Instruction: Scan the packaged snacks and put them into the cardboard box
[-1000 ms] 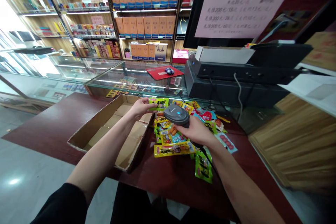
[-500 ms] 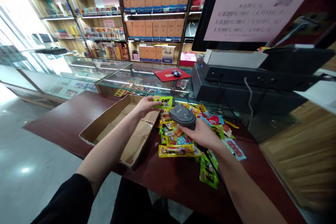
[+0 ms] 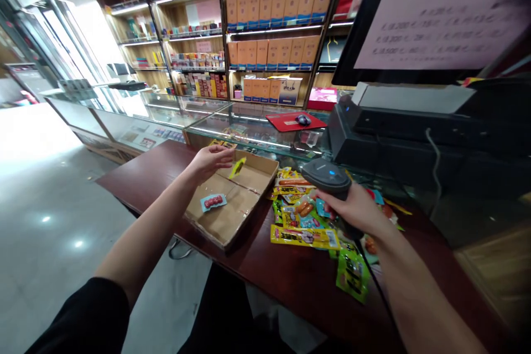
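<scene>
My left hand (image 3: 212,162) is over the far left side of a shallow cardboard box (image 3: 232,235), its fingers stretched out. Just below the fingertips, a small green-yellow snack packet (image 3: 238,168) is tilted in the air above the box, seemingly apart from them. Inside the box lies a pale blue packet with red balls (image 3: 213,202). My right hand (image 3: 360,209) grips a dark barcode scanner (image 3: 327,176), its blue light lit, above a pile of snack packets. A long yellow packet (image 3: 305,236) and a green packet (image 3: 352,275) lie at the pile's near side.
Behind the wooden table (image 3: 143,174) runs a glass counter with a red mouse pad (image 3: 286,121) and a mouse (image 3: 303,119). A monitor bearing a pink paper sign (image 3: 431,22) stands at the right. The scanner's cable (image 3: 379,282) trails toward me.
My left hand has moved left over the box and the green packet has left its grasp. The scanner's blue light has come on. The view has swung left.
</scene>
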Tool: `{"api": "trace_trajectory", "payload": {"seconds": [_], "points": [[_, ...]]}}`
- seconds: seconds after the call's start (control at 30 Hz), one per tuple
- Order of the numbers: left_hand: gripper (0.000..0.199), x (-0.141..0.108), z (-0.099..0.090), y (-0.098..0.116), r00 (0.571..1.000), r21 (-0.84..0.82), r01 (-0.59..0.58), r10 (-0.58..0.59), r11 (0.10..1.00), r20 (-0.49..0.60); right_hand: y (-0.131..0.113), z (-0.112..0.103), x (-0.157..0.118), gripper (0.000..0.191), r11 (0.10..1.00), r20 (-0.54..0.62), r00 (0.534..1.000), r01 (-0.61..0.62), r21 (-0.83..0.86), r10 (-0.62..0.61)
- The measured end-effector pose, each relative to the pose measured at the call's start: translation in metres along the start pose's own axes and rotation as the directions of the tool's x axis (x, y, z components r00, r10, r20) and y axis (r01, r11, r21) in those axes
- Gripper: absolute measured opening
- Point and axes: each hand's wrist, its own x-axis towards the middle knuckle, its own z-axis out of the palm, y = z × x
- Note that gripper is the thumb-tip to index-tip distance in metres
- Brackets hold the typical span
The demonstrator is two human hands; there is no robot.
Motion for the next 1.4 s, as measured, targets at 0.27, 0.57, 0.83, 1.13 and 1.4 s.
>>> {"api": "trace_trajectory", "payload": {"seconds": [0.27, 0.57, 0.83, 1.13, 1.4], "points": [[0.041, 0.009, 0.090, -0.017, 0.983, 0.049, 0.014, -0.023, 0.999, 0.185, 0.012, -0.031, -0.004, 0.034, 0.998, -0.164, 0.985, -0.062, 0.002, 0.061], [0.042, 0.013, 0.220, -0.068, 0.860, 0.612, -0.368, 0.006, 0.700, 0.511, 0.026, -0.058, -0.008, 0.034, 0.993, -0.172, 0.980, -0.088, 0.077, 0.101], [0.056, 0.004, 0.244, -0.102, 0.808, 0.767, -0.543, -0.034, 0.342, 0.588, 0.025, -0.068, -0.012, 0.029, 0.988, -0.195, 0.975, -0.078, 0.132, 0.103], [0.032, 0.016, 0.238, -0.097, 0.815, 0.660, -0.445, -0.031, 0.605, 0.579, 0.022, -0.065, -0.013, 0.030, 0.997, -0.195, 0.979, -0.058, 0.051, 0.067], [0.037, 0.048, 0.172, -0.058, 0.915, 0.440, -0.254, 0.066, 0.862, 0.398, 0.016, -0.044, -0.005, 0.025, 0.998, -0.111, 0.992, -0.062, -0.017, 0.060]]}}
